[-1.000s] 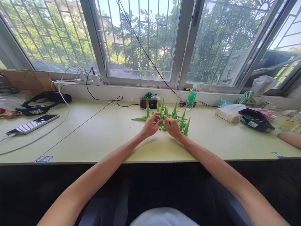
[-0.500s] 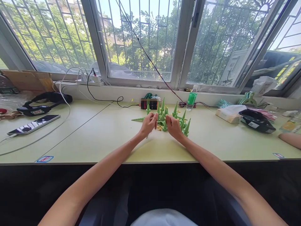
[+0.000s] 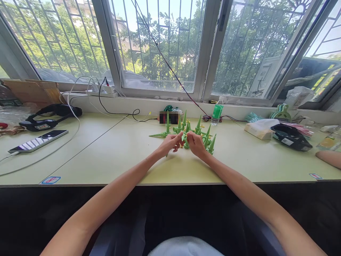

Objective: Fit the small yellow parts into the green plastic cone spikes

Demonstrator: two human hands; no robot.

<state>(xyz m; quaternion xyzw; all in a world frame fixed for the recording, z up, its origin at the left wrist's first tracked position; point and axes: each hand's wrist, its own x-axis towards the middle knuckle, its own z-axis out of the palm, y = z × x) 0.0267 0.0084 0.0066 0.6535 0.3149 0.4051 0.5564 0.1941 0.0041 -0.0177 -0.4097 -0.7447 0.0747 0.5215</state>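
Note:
In front of me on the table, my left hand (image 3: 172, 143) and my right hand (image 3: 195, 144) meet at a small green plastic part (image 3: 184, 136), which looks like a piece of a plant watering spike. Left thumb and index finger pinch it from one side; the right fingers are curled closed on its other side, hiding much of it. Right behind and around the hands, several green watering spikes (image 3: 198, 123) with small yellow valves stand point up. One green spike (image 3: 157, 135) lies on its side at the left of the group.
A water bottle (image 3: 217, 113) and a black-and-red box (image 3: 168, 118) stand at the back. Rightward are a tissue pack (image 3: 259, 128), a black head strap (image 3: 290, 138) and another person's arm (image 3: 329, 159). A charging phone (image 3: 38, 141) and another strap (image 3: 50, 116) lie at left.
My left hand has moved right, its fingers now reaching the green part at my right hand. My right hand has stayed nearly still.

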